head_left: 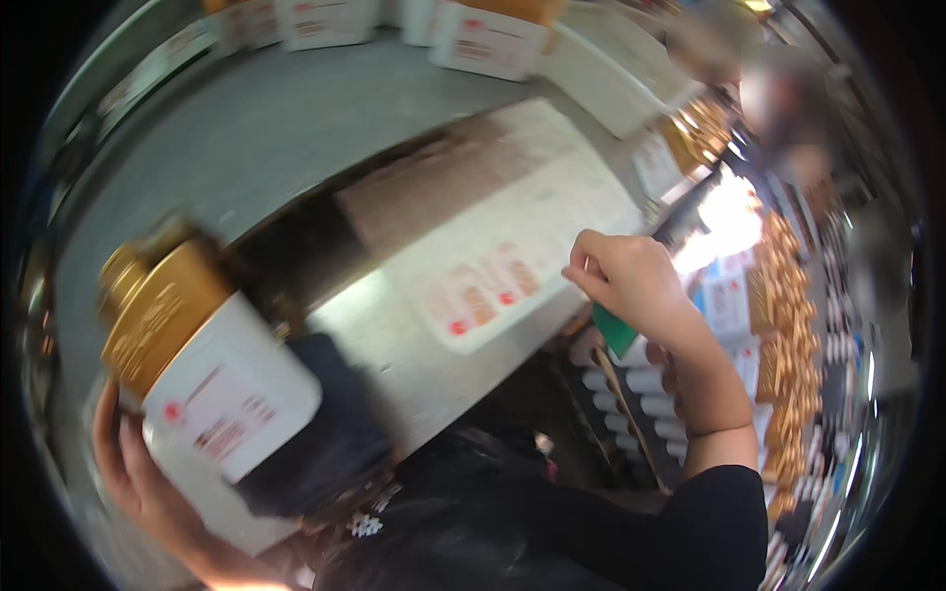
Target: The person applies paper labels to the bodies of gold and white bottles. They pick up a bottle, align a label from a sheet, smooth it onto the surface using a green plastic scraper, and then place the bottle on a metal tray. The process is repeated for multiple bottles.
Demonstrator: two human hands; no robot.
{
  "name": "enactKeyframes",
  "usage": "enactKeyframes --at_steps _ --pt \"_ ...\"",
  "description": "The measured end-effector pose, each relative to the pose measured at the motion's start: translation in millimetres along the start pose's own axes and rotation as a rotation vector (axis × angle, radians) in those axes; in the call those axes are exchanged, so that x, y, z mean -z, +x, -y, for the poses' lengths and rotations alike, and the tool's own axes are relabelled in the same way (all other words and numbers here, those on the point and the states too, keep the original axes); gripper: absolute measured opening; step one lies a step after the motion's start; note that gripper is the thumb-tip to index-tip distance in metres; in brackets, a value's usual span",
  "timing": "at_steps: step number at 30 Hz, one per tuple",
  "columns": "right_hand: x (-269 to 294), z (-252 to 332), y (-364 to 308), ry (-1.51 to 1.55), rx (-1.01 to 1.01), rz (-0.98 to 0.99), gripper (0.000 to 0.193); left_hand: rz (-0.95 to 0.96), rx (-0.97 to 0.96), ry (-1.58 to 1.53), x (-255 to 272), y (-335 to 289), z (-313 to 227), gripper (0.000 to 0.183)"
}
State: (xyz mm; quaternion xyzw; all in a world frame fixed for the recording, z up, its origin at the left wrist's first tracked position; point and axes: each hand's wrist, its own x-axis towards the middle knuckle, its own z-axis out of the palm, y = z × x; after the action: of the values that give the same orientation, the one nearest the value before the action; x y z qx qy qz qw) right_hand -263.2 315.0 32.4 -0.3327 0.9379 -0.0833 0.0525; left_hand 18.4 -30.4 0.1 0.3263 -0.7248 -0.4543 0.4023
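Observation:
At the lower left, my left hand (153,488) is closed around the side of a bottle (232,379) with a white body, a gold upper part and red print. The bottle is tilted against a dark cloth-like bundle (330,433). My right hand (631,281), fingers curled in, is right of the worktable's middle. A flat green piece (616,331), perhaps a scraper, sticks out under its palm; its held part is hidden. To the left of that hand lies a whitish sheet (468,320) with red and orange printed patches.
More white-and-gold bottles (488,41) stand along the far edge. A white bin (616,69) is beside them. Rows of similar bottles (774,340) and a conveyor with white rollers (621,404) are on the right. Another person (788,98) is at the upper right, blurred.

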Motion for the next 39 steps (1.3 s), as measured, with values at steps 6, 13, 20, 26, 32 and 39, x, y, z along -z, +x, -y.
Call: enactKeyframes --at_steps 6,13,20,26,32,39 --pt "42.4 190.8 56.1 0.798 0.744 0.278 0.015 0.288 -0.311 0.149 -16.6 25.5 -56.2 0.069" --pt "16.8 259.0 131.1 0.760 0.719 0.098 0.024 0.371 -0.294 -0.005 -3.1 68.0 -43.6 0.046" --pt "17.2 261.2 138.9 0.659 0.608 0.213 0.025 0.491 -0.220 0.093 -4.7 100.8 -28.1 0.033" --pt "14.3 257.3 144.6 0.666 0.617 0.207 0.025 0.645 -0.218 0.172 -11.8 124.5 -32.3 0.031" --pt "18.4 251.8 148.5 0.554 0.618 0.106 0.017 0.696 -0.194 0.059 -16.7 133.7 -25.3 0.031" --pt "28.4 252.7 162.8 0.577 0.708 0.243 0.024 0.701 -0.127 -0.019 -15.6 136.7 -17.8 0.029"
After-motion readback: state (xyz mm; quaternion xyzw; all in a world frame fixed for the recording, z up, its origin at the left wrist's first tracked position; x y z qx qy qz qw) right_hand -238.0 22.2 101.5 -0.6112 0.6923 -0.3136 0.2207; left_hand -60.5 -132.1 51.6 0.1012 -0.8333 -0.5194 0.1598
